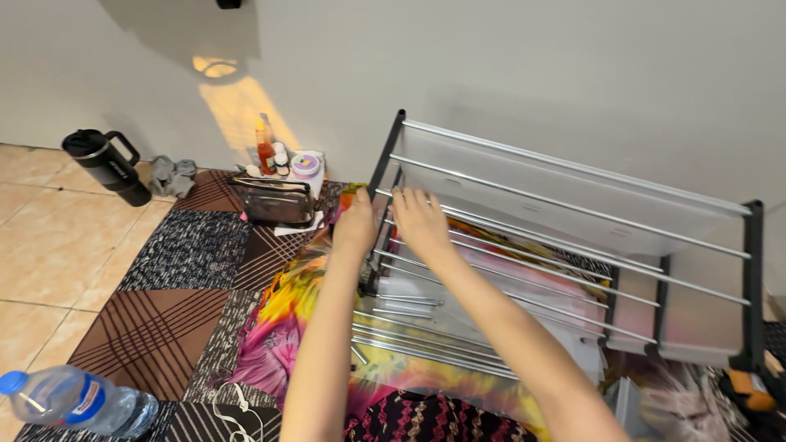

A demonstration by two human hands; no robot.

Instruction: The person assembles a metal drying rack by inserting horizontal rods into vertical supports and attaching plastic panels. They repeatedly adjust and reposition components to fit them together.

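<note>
Both arms reach up from the bottom centre of the frame to the rack, a metal-rod shelf frame with black end posts, tilted across the centre and right. The left hand sits at the rack's left end by the black post; its fingers curl toward the post, but whether they clamp it cannot be told. The right hand lies just beside it, fingers spread slightly apart and resting on the upper ends of the rods; a firm grip is not clear. The two hands are close together, almost touching.

Loose rods lie in a bundle below the hands, on a bright patterned cloth in lower centre. The rack's far edge runs close to the wall at upper right; its right post is near the frame's right edge.

Left of the hands: a clear pouch and small bottles against the wall, a black mug at upper left, a grey rag beside it. A water bottle lies at lower left. Patchwork rug and tile floor give open room on the left; the right side is crowded by the rack.
</note>
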